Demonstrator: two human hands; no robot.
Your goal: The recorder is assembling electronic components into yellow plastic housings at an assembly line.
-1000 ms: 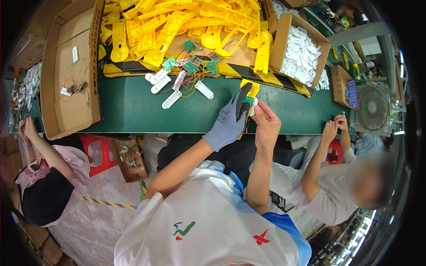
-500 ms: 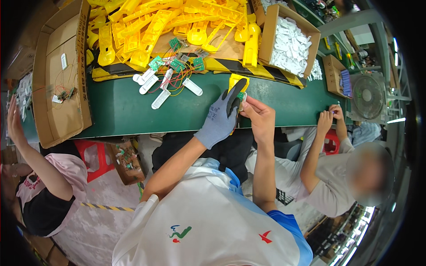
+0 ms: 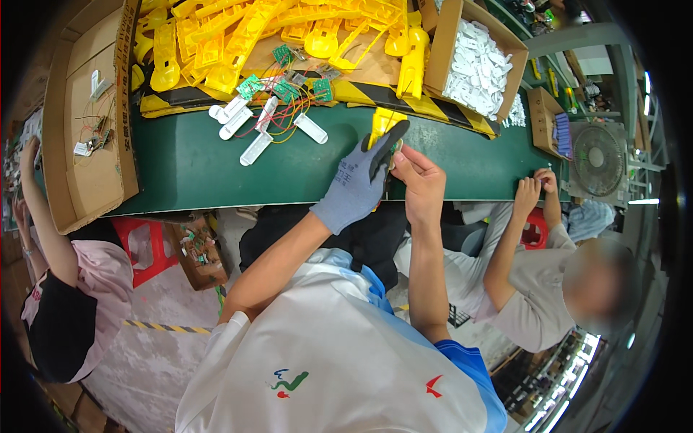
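Note:
My left hand [image 3: 355,177], in a grey glove with dark fingertips, is closed around a yellow plastic housing [image 3: 385,124] just over the near edge of the green table. The far end of the housing sticks out past the gloved fingers. Close against it, my bare right hand [image 3: 422,182] pinches a small part at the housing's side. A bit of green circuit board [image 3: 396,146] shows between the two hands; most of it is covered by fingers. Beyond my left hand lie several green boards [image 3: 286,89] wired in red and yellow to white plastic pieces [image 3: 312,128].
Yellow housings [image 3: 249,43] are heaped at the back on striped-edged cardboard. A box of white parts [image 3: 480,68] stands back right, and a shallow carton [image 3: 86,184] with wired boards at left. Co-workers sit on both sides; a fan [image 3: 598,159] is far right.
My hands stay together, while the housing has turned slightly and more of its yellow end shows. The co-worker at left has moved their arms. The whole view has shifted a little.

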